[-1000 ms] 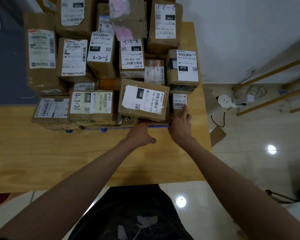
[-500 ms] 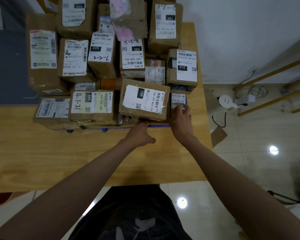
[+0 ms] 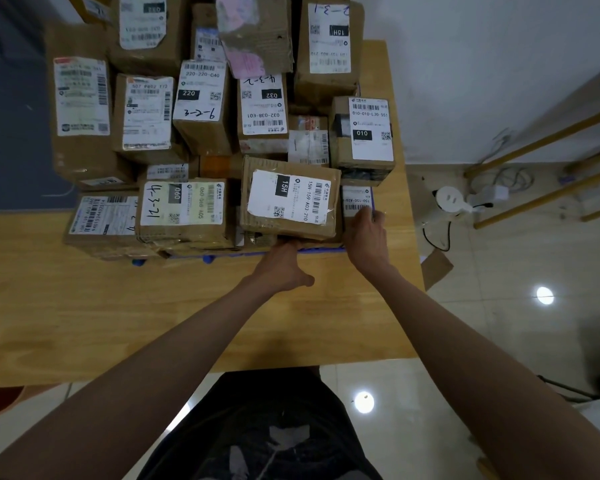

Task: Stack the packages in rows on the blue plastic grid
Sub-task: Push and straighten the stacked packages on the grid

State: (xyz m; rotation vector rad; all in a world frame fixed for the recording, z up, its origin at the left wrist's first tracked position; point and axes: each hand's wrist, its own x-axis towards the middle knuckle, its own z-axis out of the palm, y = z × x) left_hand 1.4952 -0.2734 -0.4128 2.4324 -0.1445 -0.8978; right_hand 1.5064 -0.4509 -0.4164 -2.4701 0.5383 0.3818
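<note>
I am looking down at a wooden table (image 3: 84, 306) crowded with brown cardboard packages, each with a white shipping label. They sit packed in rows on a blue plastic grid (image 3: 321, 250), of which only a thin strip of edge shows at the near side, between my hands. My left hand (image 3: 283, 268) reaches to the near edge of a package labelled 15H (image 3: 290, 199), which lies tilted on top of the front row; my fingertips are tucked under that edge and hidden, my thumb sticks out to the right, so I cannot tell how firmly I grip. My right hand (image 3: 366, 237) rests on a small low package (image 3: 355, 199) just to the right of it, fingers curled over its near end. Beyond the table's right edge is a tiled floor (image 3: 499, 323) with a small white device (image 3: 449, 199) and cables.
</note>
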